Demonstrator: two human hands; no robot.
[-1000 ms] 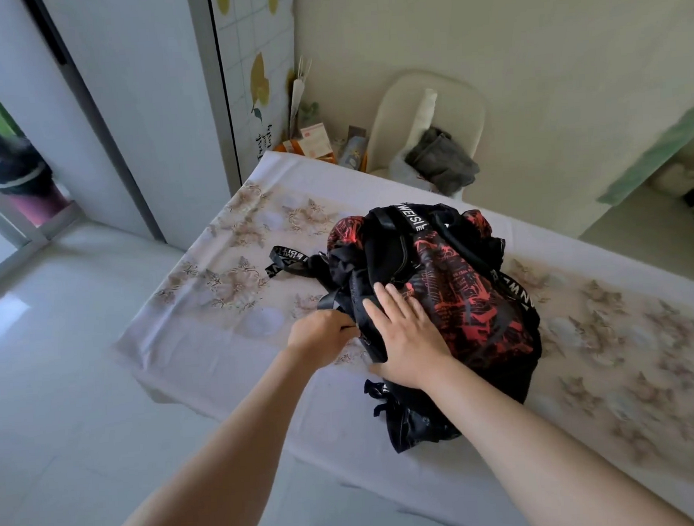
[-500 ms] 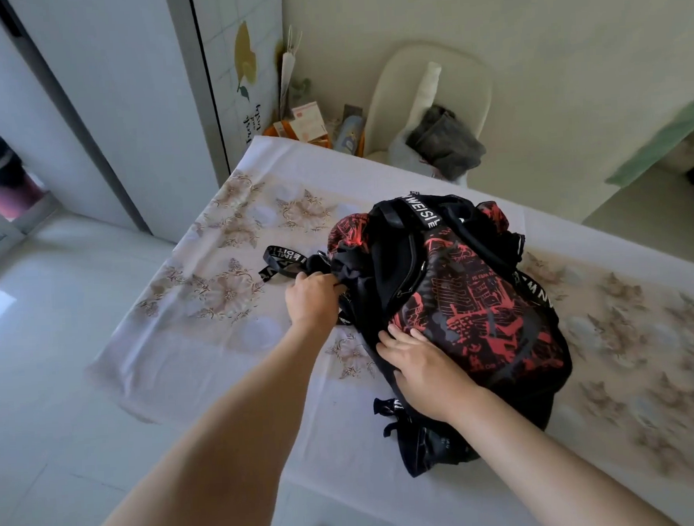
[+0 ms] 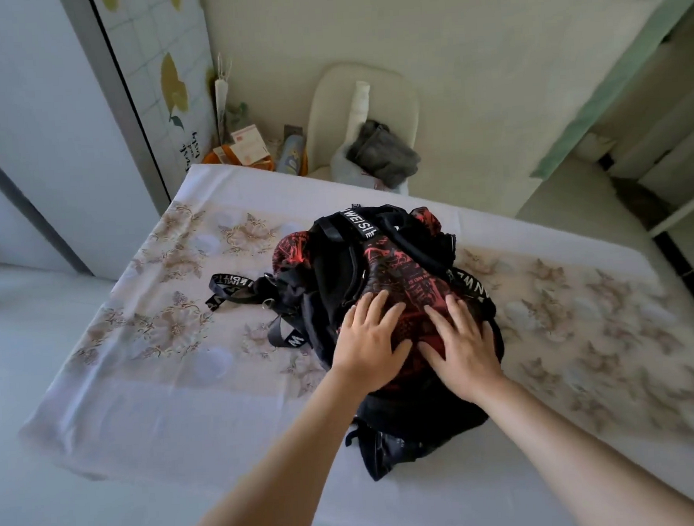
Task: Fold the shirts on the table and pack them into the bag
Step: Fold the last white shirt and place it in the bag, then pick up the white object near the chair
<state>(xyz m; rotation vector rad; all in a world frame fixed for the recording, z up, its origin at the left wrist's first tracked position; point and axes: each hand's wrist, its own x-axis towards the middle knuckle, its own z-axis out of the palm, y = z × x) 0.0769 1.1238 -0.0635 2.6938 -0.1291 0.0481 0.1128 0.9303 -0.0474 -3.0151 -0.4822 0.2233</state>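
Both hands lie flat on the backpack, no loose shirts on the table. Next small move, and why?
Probably press the backpack down with the right hand and slide the left hand up to the zipper pull. It bulges, no shirts show on the table, and I cannot tell whether the zipper is closed.

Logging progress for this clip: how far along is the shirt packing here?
Looks nearly done: no shirts lie on the table, and the backpack bulges. In hand: the left hand and the right hand press flat on its front. Left: perhaps closing it; the zip's state cannot be told.
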